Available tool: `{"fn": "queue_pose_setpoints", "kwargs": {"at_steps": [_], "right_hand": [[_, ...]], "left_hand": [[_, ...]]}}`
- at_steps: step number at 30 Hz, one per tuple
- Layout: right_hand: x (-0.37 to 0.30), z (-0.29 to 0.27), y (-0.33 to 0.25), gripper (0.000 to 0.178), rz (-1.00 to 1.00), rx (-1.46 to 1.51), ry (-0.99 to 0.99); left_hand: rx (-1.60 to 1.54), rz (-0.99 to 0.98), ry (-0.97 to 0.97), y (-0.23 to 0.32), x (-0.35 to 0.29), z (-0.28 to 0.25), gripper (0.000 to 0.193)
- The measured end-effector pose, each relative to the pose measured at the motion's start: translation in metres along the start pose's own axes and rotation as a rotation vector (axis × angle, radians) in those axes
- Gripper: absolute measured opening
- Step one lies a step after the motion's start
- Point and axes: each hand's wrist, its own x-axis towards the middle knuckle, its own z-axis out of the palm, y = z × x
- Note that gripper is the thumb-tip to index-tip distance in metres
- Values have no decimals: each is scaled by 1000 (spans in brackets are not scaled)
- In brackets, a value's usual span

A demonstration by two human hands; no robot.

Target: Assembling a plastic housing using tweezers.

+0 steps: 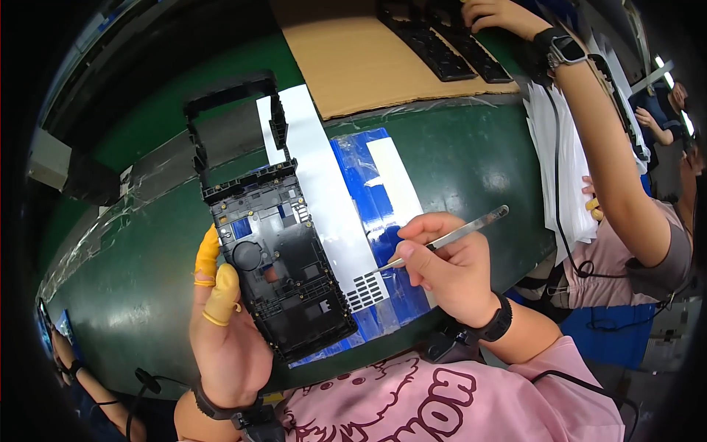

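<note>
My left hand (224, 328), with yellow finger cots on the thumb and a finger, grips a black plastic housing (291, 276) by its left side. The housing is tilted and has ribs, small brass-coloured inserts, a round recess and an open frame at its far end. In my right hand (449, 269) is a pair of metal tweezers (471, 227), held like a pen. Their tips reach down to a white sheet (335, 214), by several small black rectangular pieces (366, 292) set in rows. Whether the tips pinch a piece is too small to tell.
Under the sheet lies a blue taped board (383, 221) on the green table (471, 169). Brown cardboard (353, 66) at the back bears long black plastic parts (434, 44), touched by another person's hand (501, 15). White papers (556, 162) and a black cable (554, 140) are at the right.
</note>
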Motion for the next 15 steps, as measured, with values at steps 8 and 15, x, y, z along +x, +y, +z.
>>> {"fn": "queue_pose_setpoints", "kwargs": {"at_steps": [8,15], "right_hand": [[-1,1,-2,14,3,13,2],[-1,-1,1,13,-18,30,4]], "left_hand": [[-66,-4,-15,-3,0,-2,44],[-99,-5,-41,-3,1,0,43]]}}
